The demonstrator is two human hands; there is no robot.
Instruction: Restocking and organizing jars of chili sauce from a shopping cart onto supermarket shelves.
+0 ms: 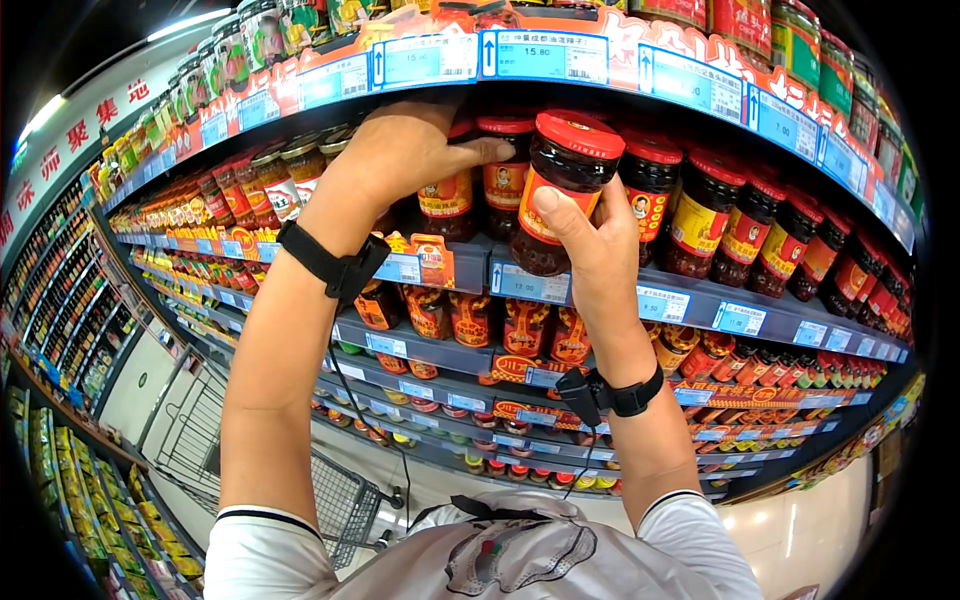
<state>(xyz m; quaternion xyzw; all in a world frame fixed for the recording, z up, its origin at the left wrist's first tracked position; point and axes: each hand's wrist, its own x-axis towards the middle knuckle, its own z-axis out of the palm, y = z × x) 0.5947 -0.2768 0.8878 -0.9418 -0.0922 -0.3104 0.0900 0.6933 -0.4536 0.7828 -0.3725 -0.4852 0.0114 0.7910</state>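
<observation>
My right hand point(609, 244) grips a glass jar of dark chili sauce point(568, 174) with a red lid and an orange-red label. Slightly tilted, the jar is in front of the shelf's row. My left hand point(420, 146) reaches in under the upper shelf edge, its fingers hidden in shadow. The left thumb points right, in front of a red-lidded jar point(510, 176); whether it touches is unclear. Below that hand stands another chili jar point(448, 201) with an orange label. Right of the held jar, similar jars point(701, 214) stand in a row.
The upper shelf edge point(544, 56), with price tags, overhangs both hands. Price tags also line the lower shelf edge point(465, 268). Smaller jars point(525, 330) fill the shelf below. A wire shopping cart point(341, 487) stands at lower left. Thin cables point(352, 390) hang from the wristbands point(334, 262).
</observation>
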